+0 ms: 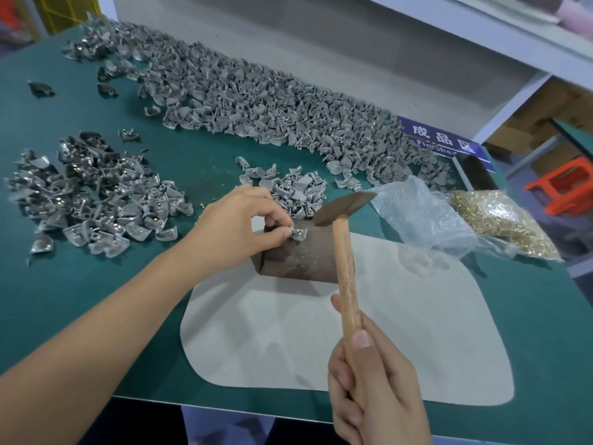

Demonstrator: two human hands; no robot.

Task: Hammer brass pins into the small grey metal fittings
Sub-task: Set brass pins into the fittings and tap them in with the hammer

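- Head view: your left hand (pixel 239 224) is pinching a fitting (pixel 299 233) between thumb and forefinger, steadying it on top of the dark block (pixel 305 255), likely so the pin (pixel 297 231) is standing up under the blow.
- Your right hand (pixel 373 385) is wrapping fully round the lower end of the hammer (pixel 345 252), thumb lying along the handle; the head is hanging just above and right of the fitting, apart from it.
- The block is sitting on the far edge of the pale mat (pixel 353 342), which is probably there to cushion the bench (pixel 80 268).
- Your left fingertips are sitting right beside the pin, so I judge the strike is calling for a short, straight drop.
- Raw fittings are lying in a long heap (pixel 272 101) along the bench's far edge, with a small supply (pixel 298 191) just behind the block; pinned ones (pixel 96 200) are piling near the left edge.
- The bag of pins (pixel 500 220) is lying by the right edge, beside crumpled plastic (pixel 423 216).
- Open room is lying over the mat toward the near edge, where the hammer is swinging free.
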